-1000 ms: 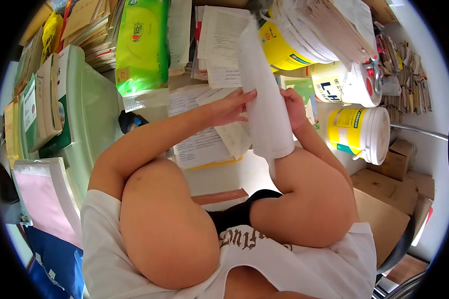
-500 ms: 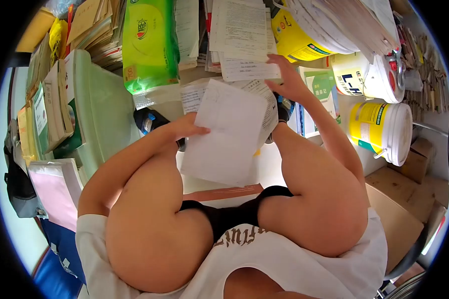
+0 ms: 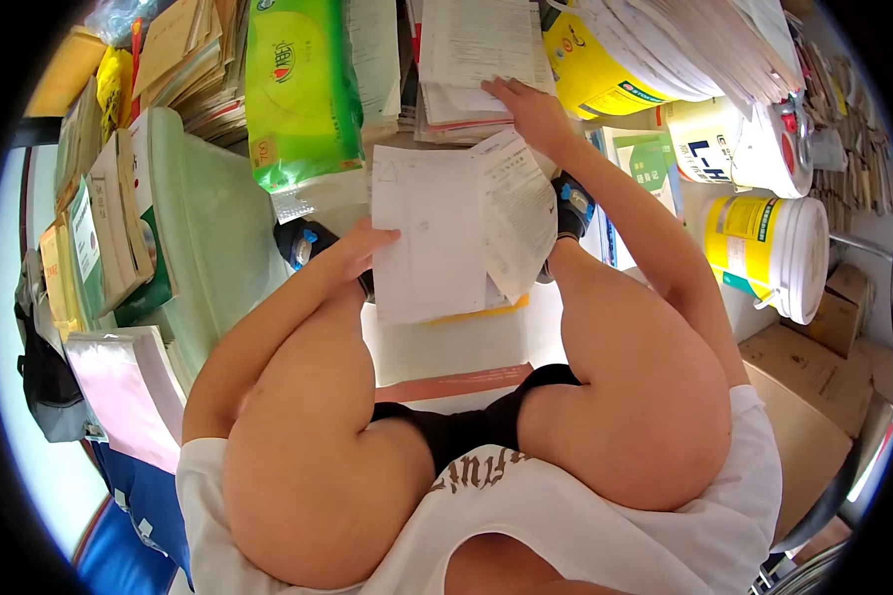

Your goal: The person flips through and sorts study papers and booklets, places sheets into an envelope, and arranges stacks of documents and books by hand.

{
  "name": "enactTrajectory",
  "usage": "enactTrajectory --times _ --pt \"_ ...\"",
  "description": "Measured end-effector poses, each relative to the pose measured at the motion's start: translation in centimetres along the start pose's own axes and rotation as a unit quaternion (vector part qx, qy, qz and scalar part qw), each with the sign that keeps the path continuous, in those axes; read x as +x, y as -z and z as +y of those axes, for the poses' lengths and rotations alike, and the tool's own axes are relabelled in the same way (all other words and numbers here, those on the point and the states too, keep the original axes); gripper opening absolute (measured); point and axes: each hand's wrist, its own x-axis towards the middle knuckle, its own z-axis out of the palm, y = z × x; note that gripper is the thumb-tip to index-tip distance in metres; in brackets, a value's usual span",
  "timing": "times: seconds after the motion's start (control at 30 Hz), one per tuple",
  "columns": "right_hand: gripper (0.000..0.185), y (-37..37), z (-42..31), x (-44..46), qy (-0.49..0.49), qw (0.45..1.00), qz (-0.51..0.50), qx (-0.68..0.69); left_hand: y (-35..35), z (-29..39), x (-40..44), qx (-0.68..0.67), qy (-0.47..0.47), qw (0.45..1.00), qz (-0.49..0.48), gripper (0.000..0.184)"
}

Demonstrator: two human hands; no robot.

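My left hand [image 3: 370, 246] pinches the left edge of a white sheet of paper [image 3: 429, 233], thumb on top. The sheet bears only faint marks and hangs over the gap between my knees. Beside it, partly underneath, lies a printed sheet [image 3: 519, 213] with a slanted edge. Farther out, my right hand [image 3: 531, 111] rests with fingers stretched on the lower part of a stack of printed papers [image 3: 481, 50]. Its fingertips touch the top sheets; the palm side is hidden.
A green tissue pack [image 3: 303, 99] lies left of the stack. Yellow-and-white buckets [image 3: 764, 253] stand at the right, with cardboard boxes [image 3: 804, 367] below. A pale green bin [image 3: 213, 228] and several books [image 3: 119, 218] are on the left. My shoes [image 3: 574, 203] flank the papers.
The white sheet has swung upright and shifted slightly left in my left hand, uncovering more of the printed sheet. My right hand has moved left and away from me onto the stack.
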Motion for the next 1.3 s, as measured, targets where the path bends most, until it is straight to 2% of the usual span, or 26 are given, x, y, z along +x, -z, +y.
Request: enactTrajectory --times 0.03,0.13,0.2,0.23,0.3,0.33,0.4,0.43,0.47,0.53,0.57,0.6,0.67,0.7,0.77,0.83,0.87,0.93,0.97,1.03,1.07,1.13,1.17,1.23,1.27,1.3 --pt "0.074 0.9 -0.8 0.3 0.002 1.0 0.0 0.002 0.1 -0.1 0.2 -0.001 0.0 1.0 0.002 0.055" --pt "0.07 3.4 -4.2 -1.1 -0.043 0.995 -0.087 0.014 0.5 -0.7 0.8 -0.066 0.001 0.998 0.013 0.052" --pt "0.072 4.4 -7.2 -3.4 0.002 0.984 -0.176 0.031 0.9 -0.8 1.6 -0.115 0.018 0.993 0.003 0.051" --pt "0.072 4.9 -8.5 -4.7 0.003 0.984 -0.178 0.033 1.1 -0.8 2.0 -0.117 0.019 0.993 0.004 0.051" --pt "0.074 5.6 -10.8 -6.9 0.083 0.963 -0.249 0.057 1.1 -1.1 2.7 -0.197 0.01 0.98 -0.009 0.062" --pt "0.074 5.4 -11.4 -7.8 0.08 0.963 -0.251 0.059 -0.3 0.1 1.8 -0.198 0.013 0.98 -0.009 0.062" --pt "0.064 4.7 -12.2 -9.4 0.165 0.939 -0.278 0.119 -2.5 2.5 0.2 -0.228 -0.048 0.968 -0.09 0.068" --pt "0.062 4.6 -12.6 -9.5 0.183 0.922 -0.321 0.113 -2.7 2.4 0.2 -0.227 -0.044 0.969 -0.091 0.068" --pt "0.062 4.1 -12.8 -9.8 0.18 0.923 -0.321 0.114 -2.8 2.5 0.3 -0.226 -0.026 0.972 -0.067 0.063" --pt "0.059 3.7 -13.5 -9.8 0.243 0.892 -0.345 0.16 -2.5 2.2 0.7 -0.223 -0.008 0.974 -0.045 0.058" --pt "0.05 3.7 -13.6 -9.9 0.242 0.868 -0.404 0.155 -2.2 1.3 1.2 -0.13 -0.014 0.991 -0.035 0.056" --pt "0.05 3.5 -13.6 -10.0 0.241 0.868 -0.404 0.157 -2.1 0.7 1.6 -0.036 -0.02 0.999 -0.025 0.055" --pt "0.047 2.8 -13.5 -10.5 0.23 0.839 -0.36 0.336 -1.5 -0.4 2.3 -0.028 -0.011 0.999 -0.014 0.056" --pt "0.047 2.8 -13.2 -10.4 0.229 0.84 -0.358 0.338 -1.2 -0.5 2.5 -0.019 -0.005 1.0 -0.003 0.056" --pt "0.058 3.0 -11.9 -10.3 0.096 0.833 -0.38 0.391 -0.6 -0.7 2.5 -0.009 -0.012 1.0 0.0 0.054" --pt "0.064 2.0 -8.8 -10.8 -0.027 0.909 -0.229 0.348 -0.6 -0.1 2.1 0.001 -0.023 1.0 -0.002 0.053" --pt "0.064 1.5 -7.2 -11.3 -0.03 0.909 -0.229 0.346 -0.8 0.3 1.4 0.024 -0.03 0.999 -0.003 0.052" --pt "0.06 1.0 -5.5 -11.7 -0.255 0.876 -0.153 0.379 -1.3 0.8 0.3 0.049 -0.036 0.998 -0.006 0.052" --pt "0.06 0.4 -5.3 -12.2 -0.257 0.876 -0.151 0.378 -1.4 0.9 0.1 0.105 -0.055 0.993 -0.01 0.051" --pt "0.055 0.3 -6.0 -13.0 -0.351 0.786 -0.123 0.493 -1.6 1.0 -0.5 0.163 -0.069 0.984 -0.017 0.05" --pt "0.055 0.5 -5.5 -13.1 -0.355 0.785 -0.12 0.494 -1.7 1.0 -0.8 0.137 -0.077 0.987 -0.008 0.049" --pt "0.052 1.4 -4.0 -12.4 -0.224 0.934 -0.135 0.244 -1.3 1.1 -1.2 0.113 -0.084 0.99 0.001 0.048" --pt "0.052 1.8 -3.4 -12.4 -0.226 0.933 -0.133 0.245 -0.9 1.2 -1.4 0.082 -0.049 0.995 0.035 0.05" --pt "0.047 2.3 -2.4 -12.4 -0.222 0.954 -0.194 0.048 0.3 0.9 -1.3 0.054 -0.015 0.996 0.069 0.052" --pt "0.047 2.3 -2.2 -12.4 -0.224 0.954 -0.192 0.048 1.3 -0.2 -0.9 0.034 -0.027 0.996 0.079 0.052" --pt "0.046 2.3 -2.2 -12.4 -0.243 0.939 -0.238 0.057 1.3 -0.5 -0.9 0.013 -0.038 0.995 0.088 0.052"
